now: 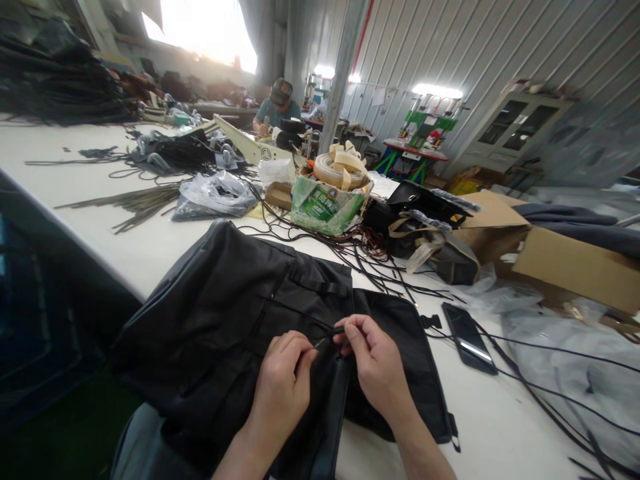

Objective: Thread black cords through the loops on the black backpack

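Observation:
A black backpack (225, 313) lies flat on the white table (100, 227), hanging over its near edge toward me. My left hand (283, 380) pinches a small metal zipper piece at the bag's middle. My right hand (375, 363) pinches the end of a thin black cord (300, 312) that runs across the bag to that same spot. Both hands meet over the bag's zipper line, fingertips almost touching.
A black phone (469, 339) lies right of the bag among loose black cords (380, 267). Behind are a green box with webbing rolls (330, 200), a clear plastic bag (215, 195), black handbags (425, 227) and cardboard boxes (550, 253). A person (277, 105) works at the far end.

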`<state>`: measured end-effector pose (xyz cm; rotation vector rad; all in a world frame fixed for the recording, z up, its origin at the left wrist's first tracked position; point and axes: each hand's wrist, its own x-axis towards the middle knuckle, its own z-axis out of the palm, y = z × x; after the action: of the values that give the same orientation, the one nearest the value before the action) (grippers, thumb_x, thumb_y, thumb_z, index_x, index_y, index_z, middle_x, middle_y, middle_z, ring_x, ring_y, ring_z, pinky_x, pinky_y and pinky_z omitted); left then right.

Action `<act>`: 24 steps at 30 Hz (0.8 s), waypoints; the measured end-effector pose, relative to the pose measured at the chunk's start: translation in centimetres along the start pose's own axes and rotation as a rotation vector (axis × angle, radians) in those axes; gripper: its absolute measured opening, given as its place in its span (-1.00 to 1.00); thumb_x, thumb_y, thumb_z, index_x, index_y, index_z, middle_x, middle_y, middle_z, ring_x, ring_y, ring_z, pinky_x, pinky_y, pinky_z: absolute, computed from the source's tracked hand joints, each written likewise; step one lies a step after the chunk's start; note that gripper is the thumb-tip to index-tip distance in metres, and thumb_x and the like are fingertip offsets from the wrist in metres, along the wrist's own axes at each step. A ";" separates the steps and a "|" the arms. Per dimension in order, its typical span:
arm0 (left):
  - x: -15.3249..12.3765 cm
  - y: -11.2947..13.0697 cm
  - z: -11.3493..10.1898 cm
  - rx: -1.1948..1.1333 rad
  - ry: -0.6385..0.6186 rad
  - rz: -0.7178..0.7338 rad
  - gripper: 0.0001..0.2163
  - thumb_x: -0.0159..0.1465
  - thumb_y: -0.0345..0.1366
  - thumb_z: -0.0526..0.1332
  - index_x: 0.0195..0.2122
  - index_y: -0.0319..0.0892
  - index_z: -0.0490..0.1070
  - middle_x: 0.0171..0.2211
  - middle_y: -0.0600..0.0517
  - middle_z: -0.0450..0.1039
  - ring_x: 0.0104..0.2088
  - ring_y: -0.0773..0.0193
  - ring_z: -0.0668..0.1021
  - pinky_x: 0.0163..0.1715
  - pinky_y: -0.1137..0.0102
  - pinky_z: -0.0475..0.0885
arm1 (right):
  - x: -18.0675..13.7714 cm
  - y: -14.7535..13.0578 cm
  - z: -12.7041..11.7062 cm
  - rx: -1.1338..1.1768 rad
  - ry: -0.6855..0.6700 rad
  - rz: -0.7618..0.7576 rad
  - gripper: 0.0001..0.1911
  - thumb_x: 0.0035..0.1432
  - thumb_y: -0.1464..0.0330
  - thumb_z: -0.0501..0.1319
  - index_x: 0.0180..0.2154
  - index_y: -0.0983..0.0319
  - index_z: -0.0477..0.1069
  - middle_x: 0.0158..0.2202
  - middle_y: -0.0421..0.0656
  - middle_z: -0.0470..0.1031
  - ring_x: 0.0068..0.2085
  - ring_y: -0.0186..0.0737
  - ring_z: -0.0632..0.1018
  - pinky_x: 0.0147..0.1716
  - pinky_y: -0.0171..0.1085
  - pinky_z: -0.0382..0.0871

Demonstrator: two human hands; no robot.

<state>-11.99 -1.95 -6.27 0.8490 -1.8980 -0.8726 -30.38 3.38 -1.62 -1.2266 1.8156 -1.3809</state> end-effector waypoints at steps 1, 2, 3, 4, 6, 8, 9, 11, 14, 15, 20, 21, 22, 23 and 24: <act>-0.1 0.1 -0.1 -0.008 0.004 -0.001 -0.84 0.57 -0.39 0.15 -0.19 -0.09 0.44 -0.19 0.02 0.51 -0.16 0.11 0.52 -0.13 0.22 0.38 | 0.0 -0.1 0.0 0.003 0.000 -0.003 -0.58 0.52 -0.01 0.21 -0.09 0.20 0.56 -0.27 -0.10 0.69 -0.33 -0.17 0.66 -0.28 -0.26 0.55; -0.1 0.2 -0.3 -0.024 0.009 -0.006 -0.85 0.58 -0.36 0.13 -0.16 -0.08 0.43 -0.17 0.01 0.50 -0.15 0.11 0.52 -0.11 0.22 0.38 | 0.0 -0.1 0.1 0.018 0.009 0.000 -0.59 0.52 0.00 0.21 -0.09 0.20 0.56 -0.28 -0.10 0.69 -0.33 -0.18 0.66 -0.28 -0.27 0.55; -0.1 0.4 -0.5 -0.056 0.013 -0.020 -0.85 0.60 -0.32 0.11 -0.14 -0.08 0.42 -0.16 0.00 0.49 -0.13 0.11 0.52 -0.09 0.22 0.39 | 0.0 -0.2 0.2 0.041 0.027 0.007 -0.60 0.52 0.00 0.23 -0.09 0.21 0.57 -0.29 -0.11 0.69 -0.34 -0.19 0.66 -0.30 -0.28 0.56; 0.0 0.5 -0.6 -0.103 0.016 -0.042 -0.83 0.62 -0.29 0.08 -0.12 -0.08 0.42 -0.16 0.00 0.47 -0.13 0.12 0.52 -0.08 0.22 0.40 | 0.0 -0.2 0.4 0.062 0.050 0.013 -0.60 0.50 0.00 0.25 -0.10 0.21 0.57 -0.31 -0.12 0.68 -0.35 -0.19 0.66 -0.31 -0.28 0.56; 0.3 0.8 -0.8 -0.215 0.026 -0.112 -0.77 0.65 -0.24 0.01 -0.13 -0.07 0.40 -0.20 0.01 0.44 -0.16 0.15 0.52 -0.09 0.25 0.41 | 0.0 -0.2 0.6 0.092 0.081 0.010 -0.62 0.47 0.02 0.30 -0.13 0.21 0.57 -0.34 -0.13 0.67 -0.35 -0.19 0.67 -0.31 -0.30 0.58; 0.9 1.1 -0.8 -0.295 0.051 -0.165 -0.75 0.67 -0.21 -0.01 -0.11 -0.06 0.42 -0.21 0.03 0.44 -0.17 0.18 0.53 -0.09 0.28 0.43 | -0.1 -0.1 0.9 0.108 0.082 -0.007 -0.65 0.44 0.04 0.34 -0.13 0.20 0.58 -0.34 -0.13 0.68 -0.33 -0.17 0.70 -0.29 -0.30 0.60; 1.4 1.3 -0.7 -0.312 0.074 -0.165 -0.76 0.66 -0.20 0.01 -0.09 -0.06 0.43 -0.17 0.02 0.47 -0.13 0.18 0.55 -0.05 0.29 0.45 | -0.1 -0.1 1.1 0.115 0.074 -0.015 -0.67 0.43 0.06 0.35 -0.12 0.20 0.60 -0.32 -0.13 0.69 -0.31 -0.16 0.71 -0.28 -0.29 0.61; 2.3 1.8 -0.3 -0.303 0.131 -0.132 -0.80 0.64 -0.21 0.07 -0.04 -0.07 0.47 -0.01 -0.03 0.53 0.03 0.15 0.57 0.09 0.27 0.45 | -0.2 -0.1 1.5 0.126 0.056 -0.031 -0.69 0.43 0.08 0.36 -0.08 0.19 0.63 -0.29 -0.13 0.71 -0.30 -0.15 0.72 -0.26 -0.28 0.62; 3.5 3.0 0.4 -0.248 0.199 -0.144 -0.81 0.63 -0.21 0.10 -0.02 -0.06 0.51 0.04 -0.04 0.57 0.08 0.12 0.58 0.15 0.22 0.44 | -0.4 -0.1 2.1 0.106 0.043 -0.061 -0.73 0.46 0.12 0.34 -0.05 0.16 0.66 -0.28 -0.16 0.70 -0.30 -0.16 0.71 -0.24 -0.27 0.58; 3.8 3.4 0.7 -0.230 0.201 -0.182 -0.80 0.63 -0.19 0.09 -0.02 -0.06 0.51 -0.02 -0.02 0.59 0.01 0.12 0.60 0.08 0.23 0.45 | -0.5 -0.1 2.3 0.092 0.041 -0.070 -0.75 0.48 0.14 0.32 -0.05 0.15 0.66 -0.29 -0.17 0.69 -0.29 -0.18 0.70 -0.24 -0.28 0.56; 4.2 3.8 1.6 -0.230 0.145 -0.345 -0.75 0.62 -0.14 0.04 -0.16 -0.06 0.42 -0.31 0.07 0.50 -0.29 0.17 0.55 -0.24 0.28 0.37 | -0.5 -0.3 2.8 -0.019 0.025 -0.197 -0.79 0.54 0.23 0.25 -0.15 0.13 0.61 -0.26 -0.21 0.61 -0.24 -0.23 0.61 -0.21 -0.29 0.45; 4.2 3.6 1.7 -0.235 0.139 -0.359 -0.75 0.61 -0.14 0.04 -0.17 -0.07 0.41 -0.33 0.08 0.48 -0.31 0.18 0.54 -0.26 0.29 0.35 | -0.6 -0.4 2.9 -0.036 0.020 -0.228 -0.79 0.54 0.24 0.24 -0.17 0.14 0.59 -0.24 -0.20 0.60 -0.23 -0.23 0.59 -0.20 -0.29 0.44; 4.2 3.5 1.8 -0.235 0.135 -0.366 -0.76 0.61 -0.15 0.05 -0.17 -0.07 0.41 -0.33 0.08 0.48 -0.31 0.18 0.54 -0.27 0.30 0.34 | -0.6 -0.5 2.9 -0.043 0.013 -0.252 -0.79 0.54 0.25 0.23 -0.19 0.14 0.58 -0.24 -0.20 0.59 -0.22 -0.23 0.58 -0.19 -0.29 0.43; 4.2 3.3 1.9 -0.231 0.132 -0.365 -0.77 0.61 -0.15 0.05 -0.16 -0.07 0.41 -0.33 0.08 0.48 -0.31 0.19 0.54 -0.27 0.30 0.34 | -0.6 -0.6 2.9 -0.043 0.002 -0.267 -0.78 0.54 0.25 0.23 -0.20 0.14 0.57 -0.24 -0.20 0.58 -0.22 -0.24 0.57 -0.19 -0.29 0.42; 4.3 3.1 1.9 -0.225 0.134 -0.357 -0.77 0.61 -0.16 0.05 -0.15 -0.07 0.41 -0.32 0.08 0.49 -0.31 0.19 0.54 -0.26 0.30 0.34 | -0.7 -0.7 2.9 -0.040 -0.010 -0.277 -0.78 0.54 0.25 0.23 -0.20 0.15 0.56 -0.24 -0.20 0.58 -0.22 -0.24 0.57 -0.20 -0.29 0.42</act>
<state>-16.08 -3.32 -2.66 1.0947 -1.5218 -1.1881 -27.40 2.64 -2.02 -1.5496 1.7218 -1.4867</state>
